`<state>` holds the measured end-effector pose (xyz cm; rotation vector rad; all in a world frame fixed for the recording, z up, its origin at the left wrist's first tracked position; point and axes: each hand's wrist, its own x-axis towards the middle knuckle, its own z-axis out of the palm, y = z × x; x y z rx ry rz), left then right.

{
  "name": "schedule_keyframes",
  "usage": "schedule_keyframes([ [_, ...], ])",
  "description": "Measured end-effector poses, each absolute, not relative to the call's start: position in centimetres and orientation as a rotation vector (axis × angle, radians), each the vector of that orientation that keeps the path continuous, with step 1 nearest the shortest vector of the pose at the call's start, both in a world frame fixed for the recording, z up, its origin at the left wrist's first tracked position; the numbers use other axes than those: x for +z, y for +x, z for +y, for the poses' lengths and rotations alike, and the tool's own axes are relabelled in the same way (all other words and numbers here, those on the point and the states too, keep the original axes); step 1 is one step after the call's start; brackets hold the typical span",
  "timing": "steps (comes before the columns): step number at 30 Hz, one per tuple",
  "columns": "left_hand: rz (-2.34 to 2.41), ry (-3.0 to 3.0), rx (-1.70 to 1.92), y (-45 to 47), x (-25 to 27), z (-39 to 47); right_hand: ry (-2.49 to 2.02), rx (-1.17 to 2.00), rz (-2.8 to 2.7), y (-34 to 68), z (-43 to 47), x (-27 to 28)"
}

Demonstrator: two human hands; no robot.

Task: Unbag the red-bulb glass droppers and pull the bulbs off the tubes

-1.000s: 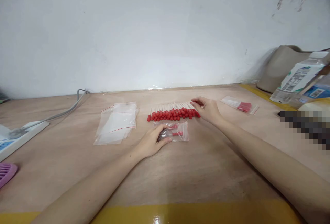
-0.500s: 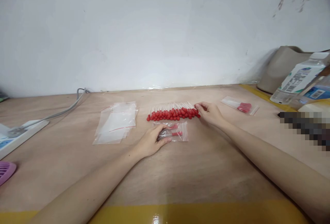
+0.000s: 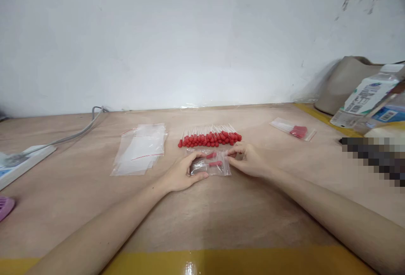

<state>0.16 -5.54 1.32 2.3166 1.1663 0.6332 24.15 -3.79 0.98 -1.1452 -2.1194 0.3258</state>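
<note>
A clear zip bag point(image 3: 218, 171) lies flat on the wooden table, with two red-headed sticks point(image 3: 215, 163) visible inside. My left hand point(image 3: 182, 173) grips its left end, thumb along the near edge and fingers over the far edge. At the bag's right end, the thumb and fingers of my right hand point(image 3: 248, 160) are pinched together; what they hold is hidden. Just behind the bag lies a row of loose red-headed sticks point(image 3: 209, 139), heads toward me and pale stems toward the wall.
A stack of flat zip bags point(image 3: 139, 150) lies to the left. To the right is a filled bag of red-headed sticks point(image 3: 294, 129). A power strip point(image 3: 28, 165) with a grey cable sits far left; a bottle point(image 3: 363, 98) and a beige container point(image 3: 340, 81) stand far right.
My right hand has moved from the right end of the stick row toward me and left, to the right end of the zip bag. My left hand stays on the bag.
</note>
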Motion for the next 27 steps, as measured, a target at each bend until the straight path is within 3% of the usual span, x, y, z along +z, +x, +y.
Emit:
schedule_keyframes([
  [10,1.020,2.446,0.569,0.2,1.8,-5.7,-1.137,0.326,-2.337,22.5,-4.4,1.1],
  [22,1.045,2.629,0.507,0.3,1.3,-5.7,-1.003,1.164,-1.966,23.2,-4.7,1.2],
  [27,1.079,2.657,0.612,0.3,1.2,-5.8,-1.136,1.340,-1.770,25.4,-4.2,2.8],
])
